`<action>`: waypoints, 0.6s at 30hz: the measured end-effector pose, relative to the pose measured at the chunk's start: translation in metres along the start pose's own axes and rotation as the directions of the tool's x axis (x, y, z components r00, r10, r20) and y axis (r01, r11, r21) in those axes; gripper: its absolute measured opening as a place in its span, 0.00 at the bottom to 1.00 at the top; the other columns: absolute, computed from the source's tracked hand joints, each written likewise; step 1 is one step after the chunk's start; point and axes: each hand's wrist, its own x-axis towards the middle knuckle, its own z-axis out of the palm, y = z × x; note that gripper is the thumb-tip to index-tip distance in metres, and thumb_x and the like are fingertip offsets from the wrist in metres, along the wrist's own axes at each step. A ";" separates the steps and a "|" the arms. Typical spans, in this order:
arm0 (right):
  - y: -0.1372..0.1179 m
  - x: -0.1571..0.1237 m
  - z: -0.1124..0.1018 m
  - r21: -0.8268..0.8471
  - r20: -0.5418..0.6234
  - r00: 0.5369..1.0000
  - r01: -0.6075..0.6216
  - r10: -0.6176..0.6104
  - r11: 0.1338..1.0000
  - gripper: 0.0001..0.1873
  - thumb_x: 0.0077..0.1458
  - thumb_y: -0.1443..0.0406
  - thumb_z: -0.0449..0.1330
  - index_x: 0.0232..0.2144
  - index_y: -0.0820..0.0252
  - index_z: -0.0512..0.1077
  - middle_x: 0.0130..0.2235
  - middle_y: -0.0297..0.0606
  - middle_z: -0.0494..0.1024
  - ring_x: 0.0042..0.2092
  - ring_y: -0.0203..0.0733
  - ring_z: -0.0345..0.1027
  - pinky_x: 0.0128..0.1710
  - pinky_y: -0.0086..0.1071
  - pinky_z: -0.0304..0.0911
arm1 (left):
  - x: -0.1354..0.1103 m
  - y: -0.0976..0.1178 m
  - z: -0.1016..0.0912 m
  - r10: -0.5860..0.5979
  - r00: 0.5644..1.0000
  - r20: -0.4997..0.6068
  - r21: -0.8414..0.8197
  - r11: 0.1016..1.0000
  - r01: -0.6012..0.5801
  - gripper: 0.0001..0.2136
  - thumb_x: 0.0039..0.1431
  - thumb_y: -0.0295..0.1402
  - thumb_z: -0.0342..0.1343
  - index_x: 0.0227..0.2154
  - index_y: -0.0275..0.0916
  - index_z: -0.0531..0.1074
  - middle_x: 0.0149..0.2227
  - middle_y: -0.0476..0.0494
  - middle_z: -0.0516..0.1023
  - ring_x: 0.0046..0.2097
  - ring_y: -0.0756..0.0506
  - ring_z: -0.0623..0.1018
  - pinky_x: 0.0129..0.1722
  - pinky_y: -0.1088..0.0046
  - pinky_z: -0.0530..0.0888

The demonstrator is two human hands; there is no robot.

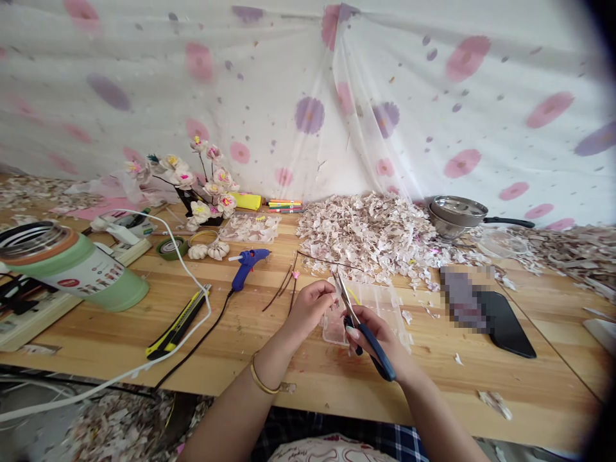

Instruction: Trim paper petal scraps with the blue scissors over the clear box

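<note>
My right hand [378, 333] is closed around the dark blue handles of a pair of scissors [369, 343]. Their blades point up and away, slightly parted, close to the fingertips of my left hand [312, 308]. Those fingers pinch a thin pale flake [331, 282], mostly hidden by the fingers and blades. Beneath both hands lies a clear plastic compartment box [392, 314]. Left of it are thin brown stems [283, 289], one with a small pink tip [296, 275].
A heap of pale dry skins [366, 234] covers the back, beside metal bowls [457, 215]. Leftward lie a blue glue gun [248, 266], a yellow-black cutter [178, 324], a white cable [190, 273], garlic bulbs [216, 250], handmade flowers [212, 189] and a green tumbler [106, 279]. A black phone [510, 324] lies right.
</note>
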 end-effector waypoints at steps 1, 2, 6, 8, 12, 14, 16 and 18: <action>0.000 0.000 0.000 -0.001 -0.007 1.000 0.002 -0.002 1.000 0.26 0.50 0.47 0.66 0.43 0.56 0.67 0.31 0.31 0.65 0.28 0.35 0.62 0.29 0.31 0.61 | 0.000 0.000 0.000 0.000 1.000 0.001 0.000 1.000 0.000 0.07 0.46 0.37 0.55 0.22 0.38 0.70 0.23 0.49 0.69 0.29 0.48 0.68 0.32 0.71 0.63; 0.000 0.000 0.000 -0.005 -0.014 1.000 0.003 -0.003 1.000 0.26 0.50 0.47 0.66 0.43 0.57 0.67 0.31 0.31 0.65 0.28 0.34 0.62 0.29 0.30 0.60 | 0.000 0.000 0.000 0.002 1.000 0.002 0.000 1.000 -0.002 0.07 0.47 0.37 0.55 0.22 0.38 0.70 0.23 0.49 0.69 0.29 0.48 0.68 0.33 0.71 0.64; 0.000 -0.001 -0.001 -0.021 -0.028 1.000 -0.011 0.010 1.000 0.27 0.50 0.47 0.66 0.43 0.58 0.68 0.30 0.30 0.66 0.27 0.33 0.62 0.27 0.29 0.59 | -0.001 0.003 0.000 0.009 1.000 0.011 0.001 1.000 -0.009 0.08 0.47 0.37 0.54 0.22 0.38 0.69 0.23 0.50 0.68 0.30 0.48 0.67 0.33 0.71 0.63; -0.001 -0.001 -0.001 -0.019 -0.033 0.999 -0.022 0.021 1.000 0.27 0.49 0.47 0.67 0.42 0.59 0.68 0.29 0.30 0.66 0.26 0.33 0.63 0.27 0.29 0.60 | -0.001 0.004 0.001 0.013 1.000 0.015 0.003 1.000 -0.013 0.08 0.47 0.37 0.54 0.21 0.38 0.68 0.23 0.50 0.68 0.30 0.48 0.67 0.33 0.72 0.63; -0.006 -0.001 0.000 -0.012 -0.026 0.998 -0.052 0.052 0.999 0.28 0.47 0.46 0.68 0.41 0.59 0.67 0.28 0.29 0.68 0.25 0.32 0.63 0.26 0.29 0.62 | -0.002 0.006 0.001 0.024 0.999 0.021 0.005 1.000 -0.024 0.08 0.47 0.37 0.54 0.21 0.37 0.67 0.23 0.50 0.67 0.30 0.49 0.67 0.32 0.72 0.62; -0.007 -0.002 0.000 -0.011 -0.023 0.998 -0.062 0.062 0.998 0.28 0.47 0.46 0.68 0.40 0.59 0.67 0.26 0.29 0.68 0.24 0.32 0.63 0.26 0.29 0.63 | -0.002 0.006 0.001 0.031 0.999 0.025 0.004 1.000 -0.031 0.08 0.47 0.36 0.54 0.20 0.37 0.67 0.23 0.51 0.67 0.29 0.49 0.67 0.33 0.72 0.62; -0.008 -0.002 0.000 -0.007 -0.024 0.997 -0.070 0.070 0.998 0.28 0.46 0.46 0.68 0.39 0.59 0.67 0.26 0.28 0.68 0.24 0.32 0.63 0.25 0.28 0.62 | -0.002 0.005 0.000 0.036 0.999 0.031 0.004 0.999 -0.036 0.08 0.47 0.36 0.54 0.20 0.37 0.67 0.23 0.51 0.67 0.29 0.49 0.67 0.33 0.72 0.62; -0.007 -0.002 -0.001 -0.004 -0.028 0.997 -0.071 0.071 0.997 0.28 0.46 0.46 0.68 0.38 0.59 0.67 0.25 0.28 0.68 0.23 0.31 0.62 0.24 0.28 0.61 | -0.001 0.004 0.000 0.039 0.999 0.033 0.005 0.999 -0.040 0.08 0.48 0.36 0.54 0.20 0.38 0.67 0.23 0.51 0.67 0.29 0.49 0.67 0.33 0.72 0.62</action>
